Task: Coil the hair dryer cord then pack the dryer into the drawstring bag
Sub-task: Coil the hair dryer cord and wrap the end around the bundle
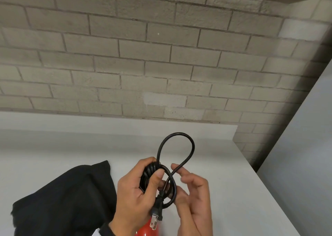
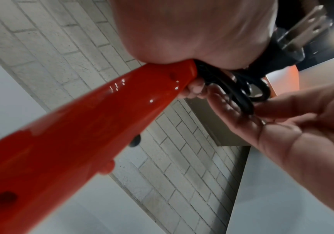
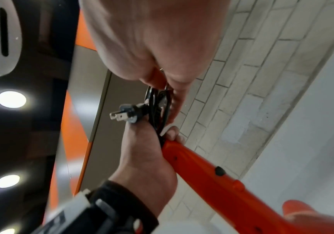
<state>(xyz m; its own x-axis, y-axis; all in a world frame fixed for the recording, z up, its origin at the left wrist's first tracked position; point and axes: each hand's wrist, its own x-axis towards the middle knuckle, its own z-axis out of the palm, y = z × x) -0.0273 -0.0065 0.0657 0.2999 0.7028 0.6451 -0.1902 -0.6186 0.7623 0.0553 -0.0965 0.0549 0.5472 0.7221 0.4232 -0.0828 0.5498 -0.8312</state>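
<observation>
My left hand (image 1: 142,189) grips the coiled black cord (image 1: 150,171) against the end of the red hair dryer's handle (image 2: 94,120), thumb pressed over the turns. The last stretch of cord rises as a free loop (image 1: 179,133) above the hands. My right hand (image 1: 181,174) pinches that loop where it crosses the coil. The plug (image 1: 156,216) hangs below my left thumb, prongs down, and shows again in the right wrist view (image 3: 126,115). Only a red bit of the dryer (image 1: 149,230) shows in the head view. The black drawstring bag (image 1: 62,199) lies crumpled to the left.
Everything is held over a white table (image 1: 233,190) that meets a grey brick wall (image 1: 143,65) at the back. A pale panel (image 1: 305,137) rises past the table's right edge.
</observation>
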